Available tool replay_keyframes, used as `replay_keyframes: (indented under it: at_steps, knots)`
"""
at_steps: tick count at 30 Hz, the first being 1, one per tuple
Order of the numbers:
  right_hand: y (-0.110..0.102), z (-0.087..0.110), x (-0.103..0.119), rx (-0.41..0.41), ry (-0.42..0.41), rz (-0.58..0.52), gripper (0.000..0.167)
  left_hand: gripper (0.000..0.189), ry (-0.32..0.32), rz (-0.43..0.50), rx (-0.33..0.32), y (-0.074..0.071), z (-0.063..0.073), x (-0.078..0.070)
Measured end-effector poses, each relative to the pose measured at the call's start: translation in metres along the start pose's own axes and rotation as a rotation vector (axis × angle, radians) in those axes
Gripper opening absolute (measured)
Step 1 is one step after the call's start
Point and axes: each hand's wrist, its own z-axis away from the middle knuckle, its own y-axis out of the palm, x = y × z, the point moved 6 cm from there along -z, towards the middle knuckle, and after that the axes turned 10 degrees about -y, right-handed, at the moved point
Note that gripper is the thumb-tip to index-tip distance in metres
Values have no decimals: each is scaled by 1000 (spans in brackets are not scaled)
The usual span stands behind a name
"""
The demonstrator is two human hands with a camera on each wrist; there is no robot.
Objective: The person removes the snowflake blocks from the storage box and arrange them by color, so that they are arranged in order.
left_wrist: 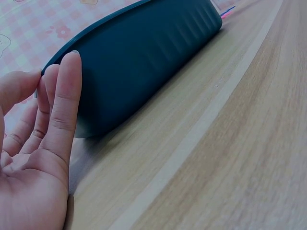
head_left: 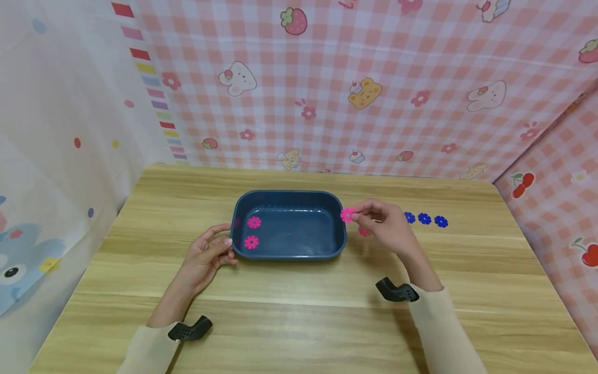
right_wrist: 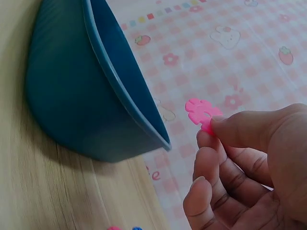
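Note:
A dark blue rectangular plastic basin (head_left: pixel 296 231) sits on the table, with two pink flower-shaped discs (head_left: pixel 253 242) inside at its left end. My left hand (head_left: pixel 203 259) grips the basin's left end, its thumb at the rim and fingers against the outer wall (left_wrist: pixel 129 67). Between thumb and forefinger, my right hand (head_left: pixel 388 226) pinches another pink flower-shaped disc (right_wrist: pixel 197 111). That disc is held up at the basin's right rim, overlapping it in the head view. Below the right hand another pink disc (head_left: pixel 364 232) is on the table, partly hidden by the fingers.
Several blue flower-shaped discs (head_left: pixel 424 218) lie in a row on the wooden table (head_left: pixel 289 317), right of the right hand. A pink checked cloth (head_left: pixel 327 124) hangs behind the table. Both wrists carry a black camera mount (head_left: pixel 397 291).

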Motion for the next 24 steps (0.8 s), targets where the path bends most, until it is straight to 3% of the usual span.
replay_keyframes:
  at_steps: [24]
  knots:
    - [-41, 16, -31, -45, 111, 81, 33, 32, 4, 4, 11, 1, 1, -1]
